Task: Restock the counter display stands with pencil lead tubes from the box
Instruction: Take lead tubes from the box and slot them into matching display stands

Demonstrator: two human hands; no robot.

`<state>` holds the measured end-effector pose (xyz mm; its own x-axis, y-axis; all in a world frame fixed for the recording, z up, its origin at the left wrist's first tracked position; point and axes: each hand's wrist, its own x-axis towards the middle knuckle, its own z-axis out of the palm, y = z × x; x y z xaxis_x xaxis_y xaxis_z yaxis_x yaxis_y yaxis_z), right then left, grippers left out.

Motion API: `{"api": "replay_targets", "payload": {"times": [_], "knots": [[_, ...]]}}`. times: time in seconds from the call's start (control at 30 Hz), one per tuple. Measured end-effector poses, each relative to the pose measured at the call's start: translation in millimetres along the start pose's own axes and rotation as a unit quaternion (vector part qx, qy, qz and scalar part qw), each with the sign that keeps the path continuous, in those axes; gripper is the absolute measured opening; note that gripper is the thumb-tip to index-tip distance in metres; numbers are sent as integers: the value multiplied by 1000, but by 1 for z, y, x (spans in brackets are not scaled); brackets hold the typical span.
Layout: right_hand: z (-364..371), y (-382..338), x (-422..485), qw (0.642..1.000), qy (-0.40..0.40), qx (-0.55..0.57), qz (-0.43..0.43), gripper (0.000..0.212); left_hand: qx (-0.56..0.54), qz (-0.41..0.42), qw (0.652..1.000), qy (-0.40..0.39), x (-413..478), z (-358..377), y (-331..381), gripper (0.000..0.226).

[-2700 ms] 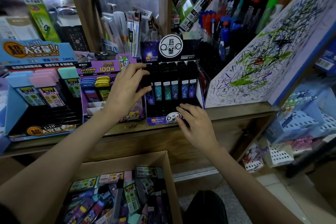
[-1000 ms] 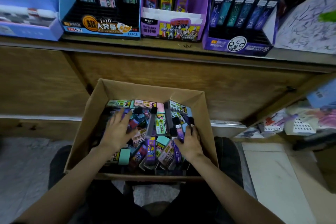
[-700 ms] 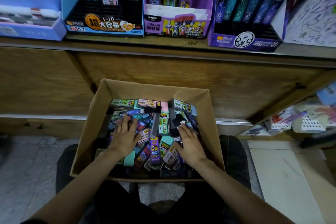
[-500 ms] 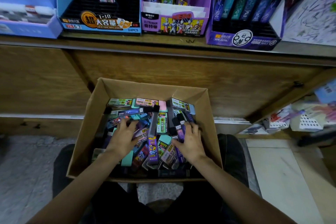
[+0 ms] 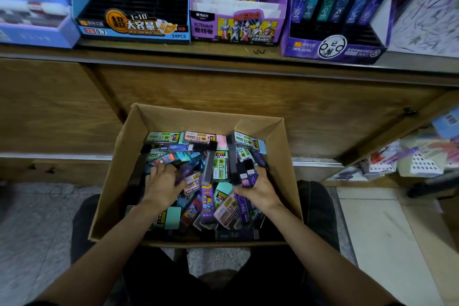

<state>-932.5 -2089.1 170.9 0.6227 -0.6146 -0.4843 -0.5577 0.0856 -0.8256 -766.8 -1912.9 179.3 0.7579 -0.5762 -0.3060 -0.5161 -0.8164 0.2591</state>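
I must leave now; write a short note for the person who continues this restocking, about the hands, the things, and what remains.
Left hand: down in the brown cardboard box, resting on the loose lead tubes; whether it grips one is unclear.
Right hand: shut on a few dark purple lead tubes, just above the pile.
Stands on the wooden counter: blue stand, purple Ultraman stand, dark purple constellation stand. Each has one back row filled; the front slots are empty.
Left: sort the tubes by type and fill the front slots.
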Motion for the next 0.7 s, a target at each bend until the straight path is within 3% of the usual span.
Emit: {"api": "replay_targets", "payload": {"times": [0.23, 0.37, 0.57, 0.7], "knots": [[1, 0, -1, 1000, -17, -8, -6, 67, 83, 68, 994, 16, -5, -2, 7, 34], [-1, -1, 1, 1000, -22, -6, 14, 59, 71, 84, 994, 25, -8, -8, 8, 32], [-3, -11, -4, 999, -31, 36, 17, 38, -173, 82, 981, 35, -17, -24, 18, 24], [-7, -34, -18, 992, -27, 119, -13, 28, -389, 27, 920, -27, -22, -36, 44, 25]]}}
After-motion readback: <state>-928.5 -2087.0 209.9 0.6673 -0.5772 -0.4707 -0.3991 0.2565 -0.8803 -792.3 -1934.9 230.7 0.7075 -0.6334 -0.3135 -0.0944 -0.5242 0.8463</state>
